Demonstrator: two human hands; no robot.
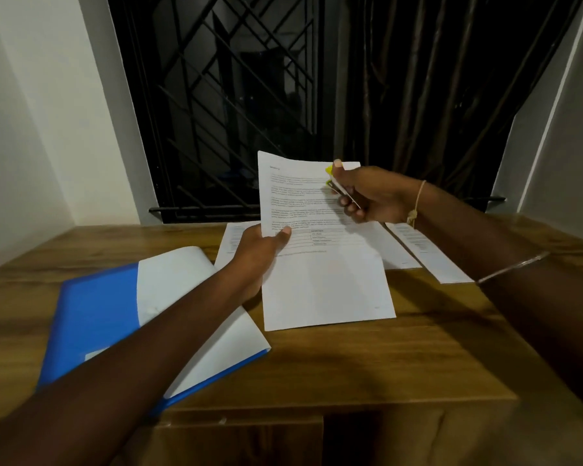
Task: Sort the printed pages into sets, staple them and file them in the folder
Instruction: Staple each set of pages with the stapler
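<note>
You are holding a set of pages (320,230) up over the table (384,358), tilted toward you. I cannot tell if its bottom edge is touching the wood. Your left hand (260,250) is pinching the left edge, with the thumb on top. Your right hand (367,193) is curling around a small yellow stapler (332,178) and is holding it at the top of the set, near the right corner.

So I think you are doing the stapling step for this set. I cannot tell if a staple is in yet. Next you are going to need the sheets lined up even, the stapler's mouth over the corner, and one firm squeeze.

After that, this set is going into the blue folder (91,317). It is lying open on your left with a white sheet (182,290) inside. Your left arm is crossing over it, so that arm is in the way for now.

Behind the set, other pages (428,253) are lying flat on the table, some on each side. They are probably waiting for their turn.
</note>
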